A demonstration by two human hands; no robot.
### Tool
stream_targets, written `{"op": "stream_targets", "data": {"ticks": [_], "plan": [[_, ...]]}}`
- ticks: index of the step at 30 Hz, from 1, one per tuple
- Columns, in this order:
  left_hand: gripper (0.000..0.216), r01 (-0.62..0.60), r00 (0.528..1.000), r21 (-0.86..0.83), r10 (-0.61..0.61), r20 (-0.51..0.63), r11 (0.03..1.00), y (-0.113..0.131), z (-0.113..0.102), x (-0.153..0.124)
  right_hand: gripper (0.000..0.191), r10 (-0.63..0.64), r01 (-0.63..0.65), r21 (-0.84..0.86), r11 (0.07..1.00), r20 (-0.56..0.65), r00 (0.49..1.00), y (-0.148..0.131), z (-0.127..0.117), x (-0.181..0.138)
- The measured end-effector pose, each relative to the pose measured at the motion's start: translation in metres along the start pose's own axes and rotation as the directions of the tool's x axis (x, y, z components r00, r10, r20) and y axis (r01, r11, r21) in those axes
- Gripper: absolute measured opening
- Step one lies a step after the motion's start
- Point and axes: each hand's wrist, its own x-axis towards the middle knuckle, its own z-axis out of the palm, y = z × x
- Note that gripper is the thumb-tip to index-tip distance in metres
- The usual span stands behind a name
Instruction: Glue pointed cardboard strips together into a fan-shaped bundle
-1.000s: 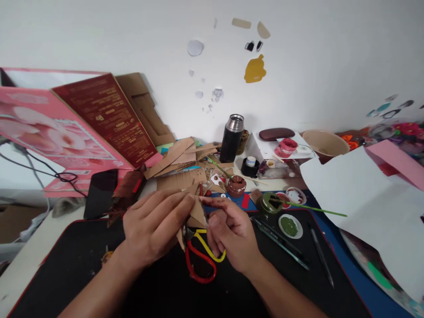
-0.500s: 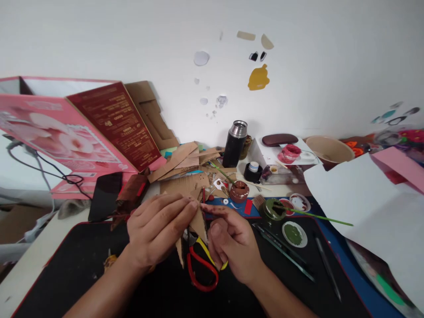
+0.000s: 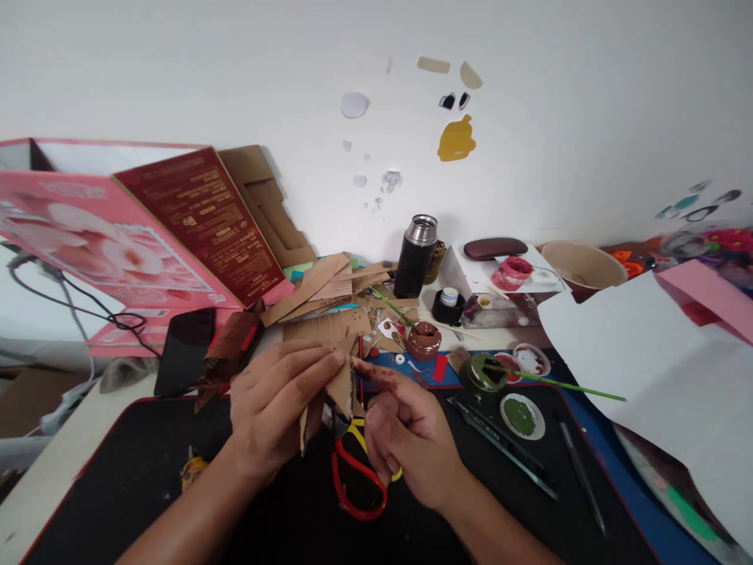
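Note:
My left hand (image 3: pixel 276 408) is closed around a small brown cardboard piece (image 3: pixel 341 388), held on edge above the black mat (image 3: pixel 118 471). My right hand (image 3: pixel 405 428) is beside it, its index finger stretched out and touching the piece's upper edge, the other fingers curled. Its fingers carry brown paint stains. Red and yellow scissors (image 3: pixel 356 479) lie on the mat just under both hands.
Cardboard scraps (image 3: pixel 329 294) are heaped behind the hands. A black flask (image 3: pixel 416 255), a brown paint pot (image 3: pixel 424 340), a green paint jar (image 3: pixel 479 373) with a green stick (image 3: pixel 565 384), brushes (image 3: pixel 500 443), white paper (image 3: pixel 647 353) at right, pink boxes (image 3: pixel 106 235) and a phone (image 3: pixel 185 349) at left.
The left hand has turned the cardboard piece so it now stands more on edge. The right index finger stays against its top. The view shifted slightly.

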Motion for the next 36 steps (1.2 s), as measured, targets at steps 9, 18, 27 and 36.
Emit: {"op": "stream_targets", "data": {"ticks": [9, 18, 27, 36], "plan": [[0.026, 0.159, 0.984, -0.01, -0.158, 0.078, 0.987, 0.002, 0.003, 0.01, 0.056, 0.037, -0.035, 0.035, 0.999, -0.048, 0.998, 0.003, -0.001, 0.003], [0.015, 0.292, 0.95, -0.003, -0.29, 0.116, 0.956, 0.015, -0.003, 0.02, 0.052, 0.023, -0.022, 0.036, 0.999, -0.047, 0.999, 0.005, -0.002, 0.004], [0.018, 0.731, 0.674, -0.135, -0.676, 0.298, 0.669, 0.014, -0.008, 0.02, 0.058, 0.074, -0.074, 0.001, 0.997, -0.041, 0.996, 0.007, -0.003, 0.006], [0.035, 0.854, 0.516, -0.191, -0.741, 0.431, 0.484, 0.01, -0.01, 0.026, 0.062, 0.076, -0.077, -0.033, 0.996, -0.047, 0.996, 0.01, -0.003, 0.007]]}}
